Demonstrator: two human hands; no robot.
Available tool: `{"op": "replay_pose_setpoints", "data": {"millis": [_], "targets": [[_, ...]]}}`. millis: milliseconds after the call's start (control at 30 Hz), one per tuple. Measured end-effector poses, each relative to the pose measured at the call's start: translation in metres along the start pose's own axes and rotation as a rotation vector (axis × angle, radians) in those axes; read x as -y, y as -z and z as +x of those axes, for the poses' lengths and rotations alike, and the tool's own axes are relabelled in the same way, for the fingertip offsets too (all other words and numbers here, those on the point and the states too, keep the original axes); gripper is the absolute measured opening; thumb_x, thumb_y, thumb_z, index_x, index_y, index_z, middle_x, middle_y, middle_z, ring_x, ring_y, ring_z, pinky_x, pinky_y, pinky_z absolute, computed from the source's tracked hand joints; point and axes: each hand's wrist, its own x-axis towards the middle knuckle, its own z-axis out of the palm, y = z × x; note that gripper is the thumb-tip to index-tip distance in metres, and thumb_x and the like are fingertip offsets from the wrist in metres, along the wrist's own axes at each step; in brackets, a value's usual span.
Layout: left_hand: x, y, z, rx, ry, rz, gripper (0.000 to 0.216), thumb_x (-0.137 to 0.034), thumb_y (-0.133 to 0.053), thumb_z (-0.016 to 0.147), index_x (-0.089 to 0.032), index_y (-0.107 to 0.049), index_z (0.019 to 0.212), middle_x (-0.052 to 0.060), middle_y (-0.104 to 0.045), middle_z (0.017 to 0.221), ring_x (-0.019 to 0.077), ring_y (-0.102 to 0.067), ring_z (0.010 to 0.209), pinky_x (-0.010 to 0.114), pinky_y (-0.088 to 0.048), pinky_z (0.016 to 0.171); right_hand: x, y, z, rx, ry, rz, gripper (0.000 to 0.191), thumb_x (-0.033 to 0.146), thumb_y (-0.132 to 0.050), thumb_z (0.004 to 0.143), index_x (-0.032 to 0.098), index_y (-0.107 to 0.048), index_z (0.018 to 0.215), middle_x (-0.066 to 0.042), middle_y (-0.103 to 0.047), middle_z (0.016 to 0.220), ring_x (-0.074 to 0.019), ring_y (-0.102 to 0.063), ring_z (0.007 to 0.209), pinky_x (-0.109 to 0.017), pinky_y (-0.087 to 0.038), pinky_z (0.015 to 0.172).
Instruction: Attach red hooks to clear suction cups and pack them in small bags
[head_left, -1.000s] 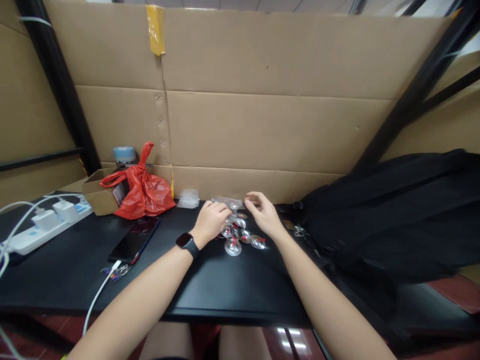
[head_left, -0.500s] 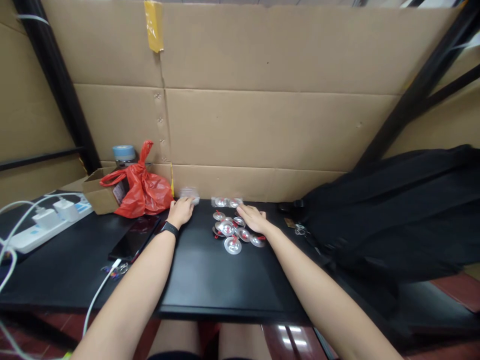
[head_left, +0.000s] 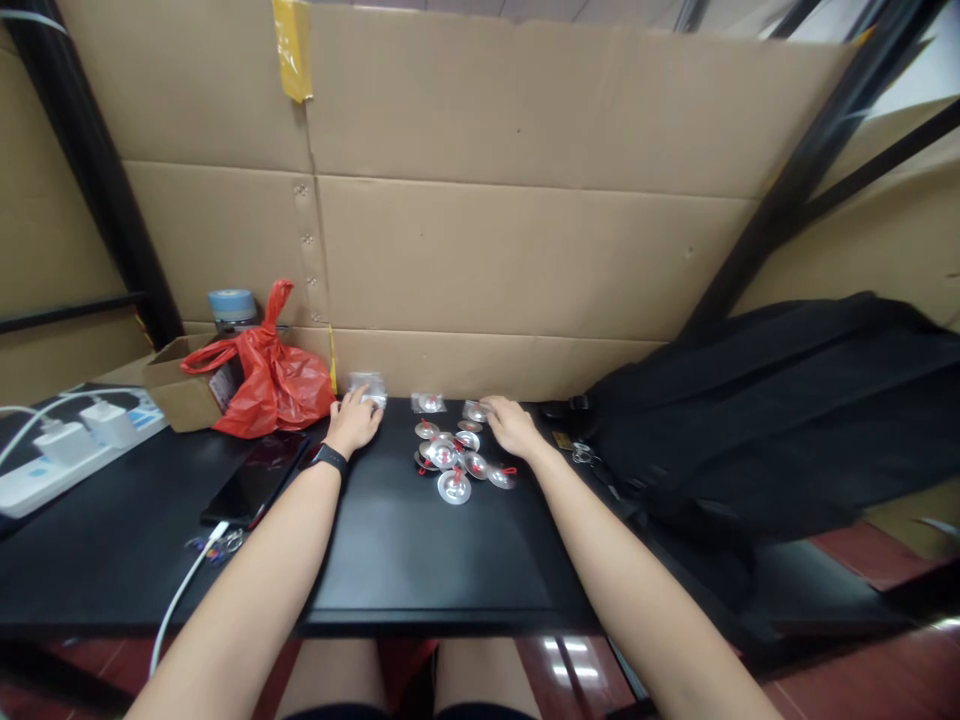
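My left hand (head_left: 352, 422), a dark watch on its wrist, lies with fingers spread on a small pile of clear plastic bags (head_left: 367, 385) by the cardboard wall. My right hand (head_left: 514, 428) has its fingers together at the edge of a bagged finger cymbal (head_left: 475, 411), which lies on the black table (head_left: 442, 570). To its left is another bagged finger cymbal (head_left: 428, 403). Several loose silver finger cymbals (head_left: 454, 487) with red loops are heaped between my hands, partly overlapping.
On the left stand a red plastic bag (head_left: 274, 385), a cardboard box (head_left: 176, 390) and a power strip (head_left: 82, 455). A phone (head_left: 255, 480) with a white cable lies beside my left forearm. A black backpack (head_left: 765, 420) fills the right side. Cardboard (head_left: 495, 260) walls the back.
The two bagged cymbals, side by side before, are now apart: the right one has moved rightward with my right hand. My left fingers have spread over the plastic bags. The view has shifted slightly.
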Motion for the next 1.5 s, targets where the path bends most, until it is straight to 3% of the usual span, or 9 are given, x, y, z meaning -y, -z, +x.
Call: {"op": "replay_pose_setpoints", "data": {"millis": [100, 200, 333, 433, 600, 767, 933, 1200, 1500], "targets": [[-0.003, 0.004, -0.003, -0.059, 0.013, 0.007, 0.034, -0.038, -0.041, 0.096, -0.025, -0.065, 0.115, 0.008, -0.041, 0.151, 0.0306, -0.037, 0.134, 0.053, -0.035, 0.104, -0.004, -0.005, 0.000, 0.066, 0.007, 0.040, 0.043, 0.026, -0.033, 0.098, 0.026, -0.052, 0.136, -0.005, -0.047, 0.149, -0.0241, -0.043, 0.135, -0.042, -0.037, 0.106], [-0.005, 0.009, -0.005, -0.126, 0.063, -0.008, 0.033, -0.036, -0.041, 0.096, -0.024, -0.062, 0.119, 0.010, -0.047, 0.145, 0.0299, -0.043, 0.128, 0.050, -0.037, 0.101, -0.003, -0.005, -0.001, 0.098, -0.024, 0.022, 0.042, 0.029, -0.040, 0.096, 0.027, -0.053, 0.136, -0.005, -0.053, 0.144, -0.0254, -0.048, 0.131, -0.043, -0.038, 0.104], [-0.008, 0.017, -0.007, -0.207, 0.091, -0.039, 0.030, -0.032, -0.040, 0.096, -0.022, -0.063, 0.112, 0.011, -0.056, 0.130, 0.0282, -0.051, 0.117, 0.044, -0.040, 0.096, -0.002, 0.001, -0.002, 0.043, -0.111, -0.063, 0.041, 0.031, -0.055, 0.089, 0.026, -0.056, 0.129, -0.009, -0.063, 0.131, -0.0308, -0.053, 0.124, -0.049, -0.040, 0.097], [-0.012, 0.022, -0.007, -0.313, 0.143, -0.031, 0.027, -0.029, -0.041, 0.094, -0.020, -0.063, 0.107, 0.013, -0.060, 0.117, 0.0284, -0.055, 0.108, 0.041, -0.043, 0.090, -0.005, 0.005, -0.002, -0.043, -0.182, -0.044, 0.035, 0.025, -0.055, 0.088, 0.025, -0.059, 0.122, -0.008, -0.071, 0.117, -0.0279, -0.060, 0.115, -0.043, -0.043, 0.094], [-0.024, 0.024, -0.005, -0.398, 0.117, -0.063, 0.018, -0.023, -0.047, 0.089, -0.020, -0.062, 0.099, 0.010, -0.061, 0.107, 0.0271, -0.057, 0.103, 0.037, -0.045, 0.086, -0.008, 0.011, -0.001, -0.302, -0.204, 0.289, 0.023, 0.031, -0.056, 0.085, 0.020, -0.066, 0.103, -0.009, -0.074, 0.103, -0.0239, -0.068, 0.098, -0.035, -0.049, 0.086], [-0.045, 0.020, -0.008, -0.362, -0.136, -0.228, 0.017, -0.016, -0.047, 0.087, -0.020, -0.060, 0.098, 0.007, -0.062, 0.103, 0.0229, -0.058, 0.100, 0.035, -0.045, 0.090, 0.011, 0.023, -0.005, -0.444, -0.076, 0.655, 0.035, 0.042, -0.063, 0.079, 0.015, -0.069, 0.100, -0.011, -0.076, 0.096, -0.0248, -0.070, 0.089, -0.035, -0.053, 0.081], [-0.070, 0.020, -0.017, -0.270, -0.367, -0.307, 0.022, -0.015, -0.047, 0.088, -0.019, -0.057, 0.107, 0.007, -0.060, 0.107, 0.0218, -0.057, 0.102, 0.034, -0.046, 0.092, 0.039, 0.032, -0.016, -0.336, -0.005, 0.743, 0.034, 0.045, -0.065, 0.080, 0.016, -0.076, 0.091, -0.010, -0.078, 0.094, -0.0270, -0.072, 0.085, -0.037, -0.055, 0.080], [-0.089, 0.027, -0.027, -0.222, -0.455, -0.103, 0.027, -0.017, -0.047, 0.088, -0.020, -0.057, 0.113, 0.010, -0.060, 0.111, 0.0259, -0.055, 0.101, 0.039, -0.044, 0.088, 0.052, 0.040, -0.023, -0.137, 0.058, 0.792, 0.029, 0.042, -0.069, 0.078, 0.020, -0.079, 0.093, -0.007, -0.078, 0.096, -0.0276, -0.072, 0.088, -0.039, -0.056, 0.082], [-0.088, 0.026, -0.030, -0.174, -0.463, -0.192, 0.026, -0.015, -0.046, 0.086, -0.021, -0.059, 0.109, 0.008, -0.061, 0.109, 0.0240, -0.056, 0.099, 0.037, -0.044, 0.088, 0.056, 0.041, -0.024, -0.130, -0.137, 0.925, 0.033, 0.045, -0.075, 0.069, 0.018, -0.080, 0.087, -0.009, -0.078, 0.092, -0.0292, -0.071, 0.090, -0.039, -0.054, 0.079]]}}
